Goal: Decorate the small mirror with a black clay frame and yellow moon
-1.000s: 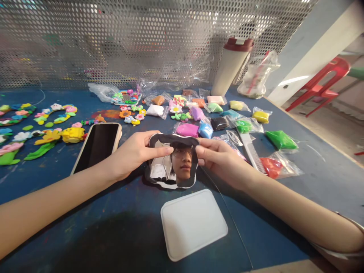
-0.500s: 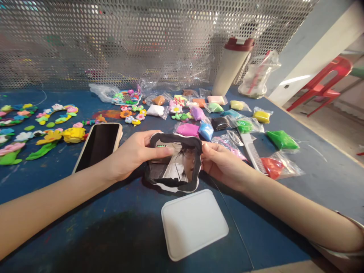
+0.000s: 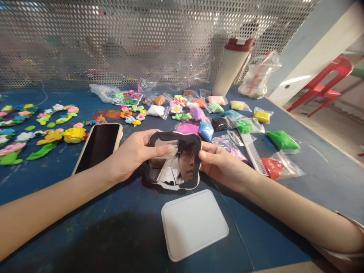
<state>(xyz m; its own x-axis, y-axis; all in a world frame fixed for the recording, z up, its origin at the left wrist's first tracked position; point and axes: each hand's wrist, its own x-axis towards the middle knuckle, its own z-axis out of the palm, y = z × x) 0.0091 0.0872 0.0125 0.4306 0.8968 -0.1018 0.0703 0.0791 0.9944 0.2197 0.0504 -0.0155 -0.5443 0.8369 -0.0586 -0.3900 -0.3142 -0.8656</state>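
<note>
At the centre of the blue table (image 3: 113, 231), taken as the middle of the dial, a mirror (image 3: 167, 161) with a wavy black border and a white outer edge is tilted toward the wearer, reflecting part of a person. The left hand (image 3: 131, 151) grips it from 9 o'clock, thumb lying across the glass, other fingers mostly hidden behind. The right hand (image 3: 220, 159) pinches the border at 3 o'clock, thumb on its edge. Whether the mirror's lower edge touches the table, I cannot tell.

At 5 o'clock, just below the mirror and apart from it, lies a white rounded tray-like piece (image 3: 195, 225). A phone (image 3: 99, 146) lies at 9 o'clock, beside the left forearm, with a yellow flower (image 3: 50, 137) farther out. Near 12 o'clock is a pink packet (image 3: 187, 129); at 1, a tumbler (image 3: 231, 70) with a dark red lid (image 3: 239, 44). Past the right hand, at 3, a pale comb (image 3: 254, 153) lies beside a red packet (image 3: 272, 167).
</note>
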